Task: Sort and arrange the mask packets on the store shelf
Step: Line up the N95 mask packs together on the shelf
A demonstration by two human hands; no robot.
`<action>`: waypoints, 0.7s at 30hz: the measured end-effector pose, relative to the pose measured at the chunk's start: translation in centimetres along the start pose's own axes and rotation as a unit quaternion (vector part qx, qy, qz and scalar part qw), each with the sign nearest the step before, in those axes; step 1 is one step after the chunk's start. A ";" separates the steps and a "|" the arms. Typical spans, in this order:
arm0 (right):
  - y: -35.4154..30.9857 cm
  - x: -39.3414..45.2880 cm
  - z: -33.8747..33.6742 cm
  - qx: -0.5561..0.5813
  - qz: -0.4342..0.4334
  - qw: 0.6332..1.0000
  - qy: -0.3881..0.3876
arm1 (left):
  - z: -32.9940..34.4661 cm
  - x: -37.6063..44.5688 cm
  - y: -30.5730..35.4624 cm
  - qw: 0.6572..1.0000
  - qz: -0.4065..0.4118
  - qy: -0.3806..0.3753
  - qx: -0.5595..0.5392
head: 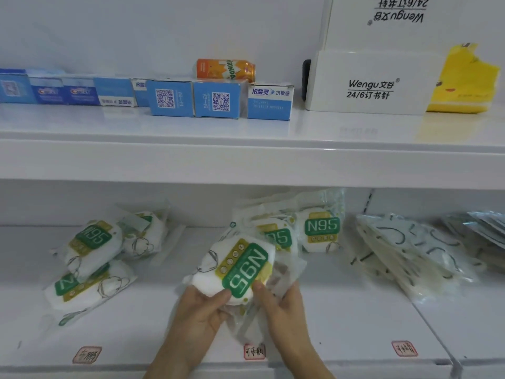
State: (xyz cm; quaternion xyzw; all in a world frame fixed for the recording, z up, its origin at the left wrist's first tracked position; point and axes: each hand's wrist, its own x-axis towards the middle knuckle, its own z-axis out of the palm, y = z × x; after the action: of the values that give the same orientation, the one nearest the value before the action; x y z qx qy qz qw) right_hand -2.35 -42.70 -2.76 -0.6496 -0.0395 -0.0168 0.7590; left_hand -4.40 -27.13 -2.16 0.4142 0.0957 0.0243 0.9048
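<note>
Two hands pinch one N95 mask packet [240, 266] at 6 o'clock on lower shelf [355, 324]: left hand [199, 310] & right hand [281, 302] clamp its near edge. Prob. light, soft, slippery film; grip w/ thumbs on padded middle.

White lower shelf [341, 324]: N95 packets in loose pile at left [90, 258], more leaning at back centre [314, 228], clear-wrapped masks slumped at right [410, 250]. Upper shelf [246, 132]: blue boxes [169, 98], orange can [226, 69], white staple box [369, 83], yellow pack [461, 80].
</note>
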 end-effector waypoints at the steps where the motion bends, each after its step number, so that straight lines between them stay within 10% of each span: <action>1: 0.0 -0.5 0.2 0.023 0.007 1.000 0.002 | 0.5 -0.1 0.0 1.000 -0.012 -0.015 0.002; 10: -5.3 0.0 -3.9 -0.071 0.052 0.991 -0.097 | -1.4 1.0 3.0 0.983 -0.051 -0.069 0.161; 21: -4.4 -1.4 -6.4 0.080 0.088 0.987 0.103 | 1.4 0.1 -1.5 0.990 -0.092 -0.071 0.081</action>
State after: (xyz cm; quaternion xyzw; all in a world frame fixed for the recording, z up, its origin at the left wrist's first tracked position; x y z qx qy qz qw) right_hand -3.89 -49.69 0.47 -0.5822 0.0952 -0.0138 0.8073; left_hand -4.11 -29.18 -2.41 0.4766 0.0704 -0.0966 0.8710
